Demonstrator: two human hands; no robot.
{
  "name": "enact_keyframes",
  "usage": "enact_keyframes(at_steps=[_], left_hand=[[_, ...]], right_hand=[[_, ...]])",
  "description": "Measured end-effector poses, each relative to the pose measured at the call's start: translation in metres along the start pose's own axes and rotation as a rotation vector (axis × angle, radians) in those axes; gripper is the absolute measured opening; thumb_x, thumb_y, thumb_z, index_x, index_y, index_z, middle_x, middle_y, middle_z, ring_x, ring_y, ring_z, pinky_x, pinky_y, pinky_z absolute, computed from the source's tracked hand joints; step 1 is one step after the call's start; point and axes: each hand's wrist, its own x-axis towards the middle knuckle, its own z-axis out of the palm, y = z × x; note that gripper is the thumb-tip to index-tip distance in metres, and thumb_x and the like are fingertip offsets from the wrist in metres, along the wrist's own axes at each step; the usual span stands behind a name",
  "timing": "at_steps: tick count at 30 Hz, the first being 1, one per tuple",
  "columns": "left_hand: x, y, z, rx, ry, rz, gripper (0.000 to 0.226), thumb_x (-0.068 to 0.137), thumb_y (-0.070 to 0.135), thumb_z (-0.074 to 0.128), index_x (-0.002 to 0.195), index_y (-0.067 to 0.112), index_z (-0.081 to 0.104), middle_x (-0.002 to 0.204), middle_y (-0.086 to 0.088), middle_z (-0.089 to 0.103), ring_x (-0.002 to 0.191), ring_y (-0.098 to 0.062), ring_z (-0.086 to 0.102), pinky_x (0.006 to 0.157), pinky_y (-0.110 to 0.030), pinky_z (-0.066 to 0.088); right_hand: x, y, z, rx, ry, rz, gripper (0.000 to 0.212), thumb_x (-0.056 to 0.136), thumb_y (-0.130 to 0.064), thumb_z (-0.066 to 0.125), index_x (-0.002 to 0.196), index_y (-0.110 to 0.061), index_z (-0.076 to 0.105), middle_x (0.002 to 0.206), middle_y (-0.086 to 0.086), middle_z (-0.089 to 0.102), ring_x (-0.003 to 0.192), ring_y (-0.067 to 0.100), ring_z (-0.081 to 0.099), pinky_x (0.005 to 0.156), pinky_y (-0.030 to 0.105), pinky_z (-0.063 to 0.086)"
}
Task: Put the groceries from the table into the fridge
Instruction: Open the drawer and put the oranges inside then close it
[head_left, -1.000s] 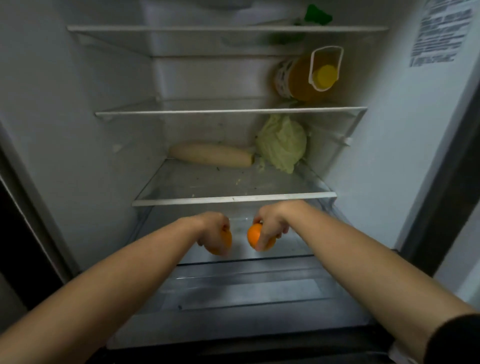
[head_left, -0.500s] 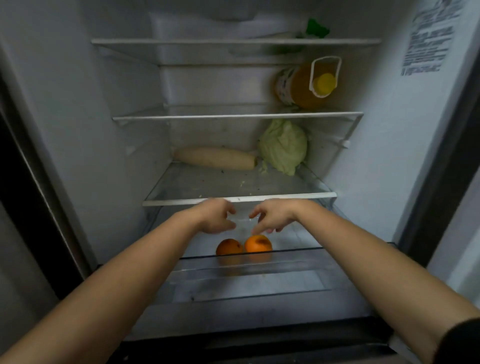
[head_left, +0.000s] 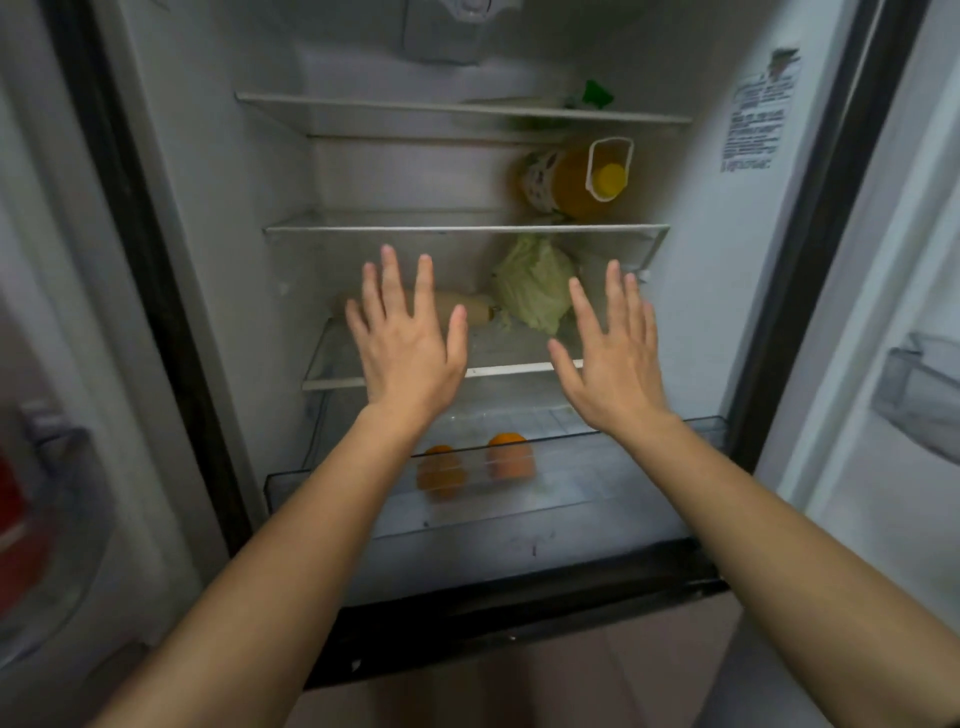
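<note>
Two oranges (head_left: 508, 457) (head_left: 440, 470) lie in one drawer (head_left: 613, 480); left hand (head_left: 408, 343), right hand (head_left: 615, 358) splayed.

White radish (head_left: 480, 312) partly hidden behind left hand (head_left: 405, 343). Oranges (head_left: 511, 460) smeared thru the frosted drawer front (head_left: 623, 467). Sticker (head_left: 756, 124) txt too small to read. Red obj (head_left: 15, 525) at left edge is blurred and cut off.

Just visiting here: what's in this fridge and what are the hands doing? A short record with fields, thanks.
left hand: open, fingers spread, holding nothing
right hand: open, holding nothing
drawer: left orange and right orange, side by side
lower shelf: white radish, cabbage
middle shelf: yellow-capped bottle
</note>
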Motion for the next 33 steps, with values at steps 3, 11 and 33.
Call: enact_keyframes(at_steps=[3, 11, 33], left_hand=[[-0.02, 0.011, -0.016, 0.031, -0.041, 0.032, 0.072, 0.093, 0.055, 0.022, 0.154, 0.018, 0.029, 0.164, -0.017, 0.012, 0.15, -0.037, 0.013, 0.117, -0.06, 0.018], [-0.122, 0.03, -0.055, 0.109, 0.087, 0.049, 0.062, 0.099, 0.047, 0.039, 0.151, 0.014, 0.039, 0.163, -0.018, 0.019, 0.151, -0.036, 0.017, 0.115, -0.061, 0.024], [-0.47, -0.078, -0.434, 0.77, -0.022, -0.67, 0.066, 0.099, 0.054, 0.025, 0.156, 0.019, 0.024, 0.166, -0.013, 0.006, 0.152, -0.032, 0.004, 0.118, -0.06, 0.016]], right_hand=[[-0.017, 0.001, -0.018, -0.025, 0.011, 0.006, 0.072, 0.101, -0.051, 0.042, 0.161, -0.022, 0.015, 0.168, 0.017, -0.005, 0.155, 0.034, -0.004, 0.125, 0.053, 0.006], [-0.075, -0.002, -0.034, 0.158, 0.021, -0.051, 0.074, 0.1, -0.051, 0.043, 0.161, -0.019, 0.014, 0.167, 0.018, -0.006, 0.155, 0.033, -0.003, 0.125, 0.05, 0.004], [-0.306, -0.337, -0.165, 0.849, -0.052, -0.565, 0.078, 0.095, -0.048, 0.052, 0.159, -0.013, 0.022, 0.165, 0.024, 0.003, 0.154, 0.039, 0.001, 0.124, 0.054, 0.003]])
